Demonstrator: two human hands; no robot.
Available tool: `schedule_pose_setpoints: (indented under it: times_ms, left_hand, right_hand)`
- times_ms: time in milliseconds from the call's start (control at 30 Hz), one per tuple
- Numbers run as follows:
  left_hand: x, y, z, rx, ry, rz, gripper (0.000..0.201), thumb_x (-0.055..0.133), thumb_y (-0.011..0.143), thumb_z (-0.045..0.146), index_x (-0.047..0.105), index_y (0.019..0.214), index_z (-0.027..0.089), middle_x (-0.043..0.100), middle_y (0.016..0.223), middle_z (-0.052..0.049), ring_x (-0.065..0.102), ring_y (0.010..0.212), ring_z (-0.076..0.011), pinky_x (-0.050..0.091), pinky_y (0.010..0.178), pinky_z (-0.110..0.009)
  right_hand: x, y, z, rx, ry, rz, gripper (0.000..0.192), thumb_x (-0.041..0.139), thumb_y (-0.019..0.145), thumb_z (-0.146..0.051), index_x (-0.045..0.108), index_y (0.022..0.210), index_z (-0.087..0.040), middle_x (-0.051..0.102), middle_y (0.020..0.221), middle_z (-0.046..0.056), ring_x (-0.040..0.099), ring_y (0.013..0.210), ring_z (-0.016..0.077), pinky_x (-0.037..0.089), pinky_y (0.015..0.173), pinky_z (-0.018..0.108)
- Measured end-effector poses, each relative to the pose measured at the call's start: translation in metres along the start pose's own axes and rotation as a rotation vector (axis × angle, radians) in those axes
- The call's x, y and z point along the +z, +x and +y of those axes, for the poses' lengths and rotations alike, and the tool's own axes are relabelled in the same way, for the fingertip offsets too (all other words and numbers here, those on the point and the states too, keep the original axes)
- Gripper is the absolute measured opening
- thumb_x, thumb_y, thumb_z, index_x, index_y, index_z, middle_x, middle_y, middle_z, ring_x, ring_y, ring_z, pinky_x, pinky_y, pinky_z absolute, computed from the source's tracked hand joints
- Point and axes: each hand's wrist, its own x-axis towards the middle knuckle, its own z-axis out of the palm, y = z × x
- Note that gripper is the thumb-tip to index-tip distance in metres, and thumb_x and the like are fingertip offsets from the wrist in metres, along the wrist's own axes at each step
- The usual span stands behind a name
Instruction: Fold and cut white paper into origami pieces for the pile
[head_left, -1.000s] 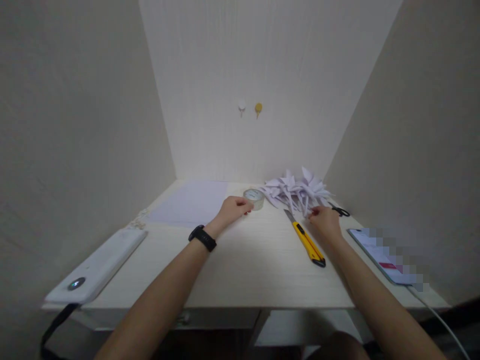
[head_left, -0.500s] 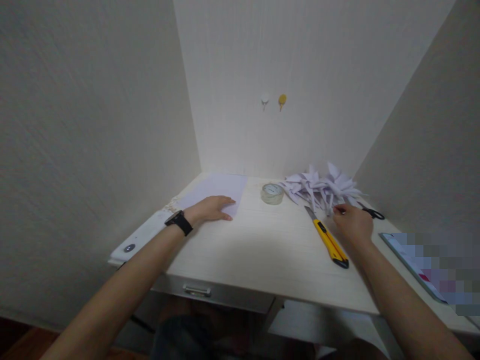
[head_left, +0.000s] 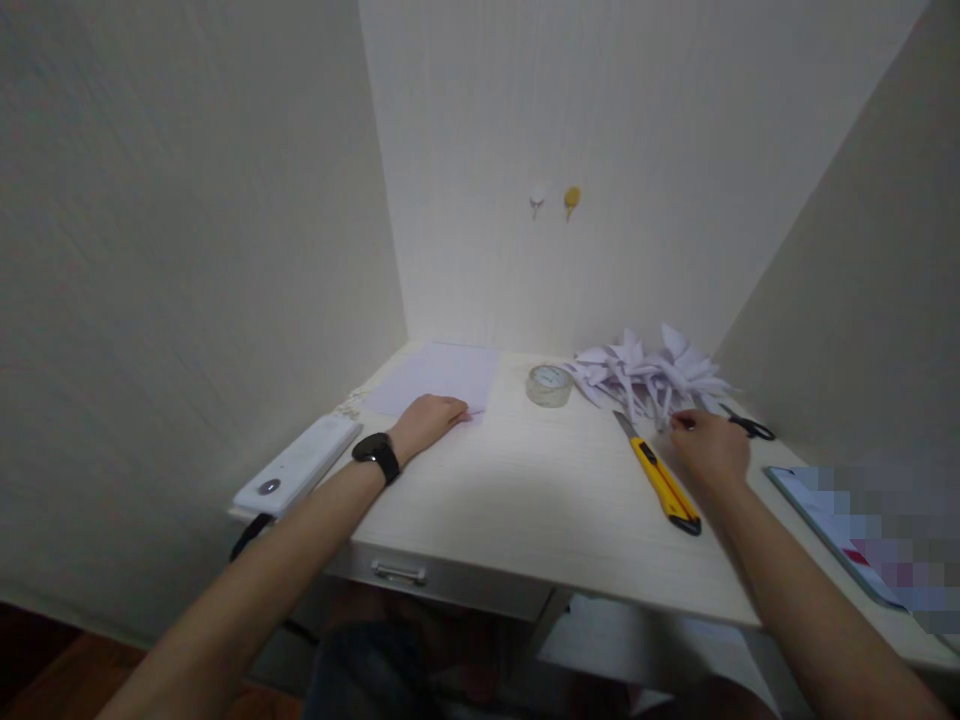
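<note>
A flat stack of pale lilac-white paper (head_left: 442, 370) lies at the back left of the table. My left hand (head_left: 431, 420), with a black watch on the wrist, pinches the near right edge of a sheet between thumb and fingers. At the right, my right hand (head_left: 709, 447) rests closed on the table; whatever its curled fingers hold is hidden. Just beyond it is a pile of folded white paper shapes (head_left: 652, 365) with pointed petals. A yellow utility knife (head_left: 660, 485), blade out, lies left of that hand.
A roll of clear tape (head_left: 550, 386) stands beside the paper shapes. Black scissors (head_left: 750, 427) and a tablet-like device (head_left: 817, 530) lie at the right. A white box-shaped device (head_left: 300, 465) sits at the left edge. Two hooks, one yellow (head_left: 572, 199), are on the wall.
My left hand's spread fingers have closed into a pinch at the paper's near edge. My right hand stays closed by the paper shapes. The view has shifted slightly.
</note>
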Motion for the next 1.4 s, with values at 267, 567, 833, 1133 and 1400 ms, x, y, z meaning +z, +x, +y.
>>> schedule_pose_setpoints:
  times_ms: [267, 567, 833, 1133, 1400]
  left_hand:
    - [-0.003, 0.0, 0.005, -0.14, 0.209, 0.038, 0.039, 0.042, 0.101, 0.036, 0.075, 0.092, 0.018, 0.077, 0.093, -0.01, 0.07, 0.084, -0.0217, 0.043, 0.072, -0.03]
    - [-0.01, -0.001, 0.008, -0.31, 0.193, 0.119, 0.044, 0.044, 0.097, 0.046, 0.078, 0.092, 0.018, 0.076, 0.094, -0.015, 0.07, 0.085, -0.0286, 0.043, 0.074, -0.035]
    - [-0.036, -0.003, -0.003, -0.375, -0.034, 0.56, 0.028, 0.053, 0.093, 0.036, 0.077, 0.103, 0.023, 0.077, 0.102, -0.01, 0.071, 0.092, -0.0289, 0.047, 0.08, -0.037]
    - [-0.136, -0.017, 0.067, -0.307, -0.507, 1.371, 0.017, 0.075, 0.079, 0.034, 0.075, 0.088, 0.019, 0.074, 0.081, -0.001, 0.067, 0.073, -0.0139, 0.053, 0.072, -0.026]
    - [-0.093, -0.012, 0.114, -0.528, -1.555, 1.192, 0.017, 0.075, 0.076, 0.025, 0.06, 0.072, 0.018, 0.064, 0.066, 0.002, 0.06, 0.06, -0.0082, 0.05, 0.056, -0.018]
  right_hand:
    - [0.002, 0.0, 0.0, -0.004, -0.004, -0.006, 0.035, 0.052, 0.086, -0.033, 0.076, 0.109, -0.02, 0.074, 0.102, 0.014, 0.066, 0.089, 0.0295, 0.04, 0.068, 0.034]
    - [0.004, 0.002, -0.002, -0.068, 0.082, 0.019, 0.032, 0.054, 0.086, -0.031, 0.076, 0.106, -0.017, 0.075, 0.102, 0.013, 0.066, 0.092, 0.0273, 0.04, 0.071, 0.033]
    - [-0.017, -0.06, -0.023, -0.316, 0.086, 0.054, 0.035, 0.053, 0.088, -0.044, 0.074, 0.106, -0.021, 0.074, 0.111, 0.011, 0.068, 0.098, 0.0268, 0.048, 0.079, 0.034]
    - [-0.016, -0.098, -0.067, -0.229, 1.038, -0.267, 0.04, 0.075, 0.074, -0.041, 0.068, 0.108, -0.021, 0.071, 0.115, 0.013, 0.065, 0.107, 0.0289, 0.047, 0.099, 0.046]
    - [-0.008, -0.109, -0.153, -0.004, 1.937, -0.942, 0.038, 0.068, 0.081, -0.052, 0.059, 0.104, -0.024, 0.07, 0.114, 0.011, 0.063, 0.115, 0.0284, 0.053, 0.096, 0.046]
